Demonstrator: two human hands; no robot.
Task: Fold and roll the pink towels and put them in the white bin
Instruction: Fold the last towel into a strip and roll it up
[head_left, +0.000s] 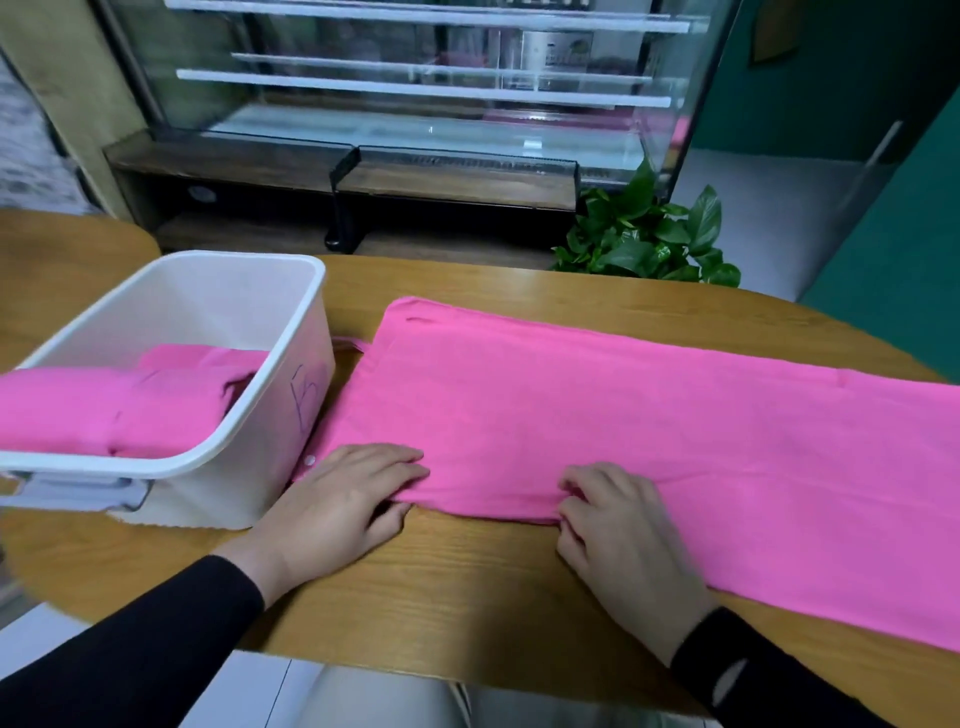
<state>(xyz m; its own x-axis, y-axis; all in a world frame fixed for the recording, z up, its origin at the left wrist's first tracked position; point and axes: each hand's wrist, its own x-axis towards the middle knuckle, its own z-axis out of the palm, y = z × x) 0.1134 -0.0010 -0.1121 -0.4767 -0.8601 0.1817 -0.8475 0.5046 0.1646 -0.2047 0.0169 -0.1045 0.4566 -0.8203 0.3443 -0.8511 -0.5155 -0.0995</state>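
Note:
A long pink towel (597, 415) lies folded flat across the wooden table (441, 587), running from the bin off the right edge. My left hand (343, 504) holds its near left corner, fingers on top and thumb tucked under the edge. My right hand (618, 525) pinches the same near edge a little to the right, fingers curled into the cloth. The white bin (280, 384) stands at the left, touching the towel's end. Inside it lie rolled pink towels (156, 405).
A leafy green plant (649, 239) stands beyond the table's far edge. Behind it is a glass display case (415, 88) on a dark wooden base. A second wooden table (57, 249) is at the far left. The bin has a grey handle (78, 491) near me.

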